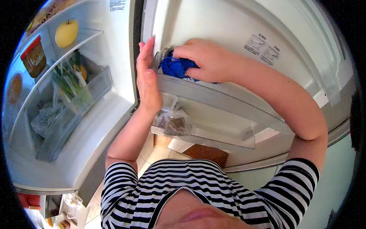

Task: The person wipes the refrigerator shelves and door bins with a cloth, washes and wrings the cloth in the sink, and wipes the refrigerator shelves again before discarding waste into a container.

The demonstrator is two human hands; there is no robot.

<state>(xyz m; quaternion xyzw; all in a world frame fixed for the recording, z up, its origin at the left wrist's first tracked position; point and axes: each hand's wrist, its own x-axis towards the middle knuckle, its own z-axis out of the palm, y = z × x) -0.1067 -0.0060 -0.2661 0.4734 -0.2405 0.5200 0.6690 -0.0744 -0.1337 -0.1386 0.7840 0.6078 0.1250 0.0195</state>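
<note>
My right hand (209, 57) reaches into the upper clear shelf (217, 91) of the open refrigerator door. Its fingers are closed on a crumpled blue cloth (175, 68), which lies at the shelf's left end. Part of the cloth is hidden under that hand. My left hand (150, 86) is held upright at the same end of the shelf, fingers stretched out and holding nothing. It seems to rest against the shelf's end, though the contact is partly hidden. Below, a knotted clear plastic bag (174, 119) with brown contents sits in the lower door shelf (225, 142).
To the left is the refrigerator's interior. A yellow apple (66, 33) and a red-lidded jar (34, 57) stand on a shelf there. Beneath, a clear drawer (63, 131) holds bagged green vegetables (68, 82). Printed labels (262, 49) are on the door's inner wall.
</note>
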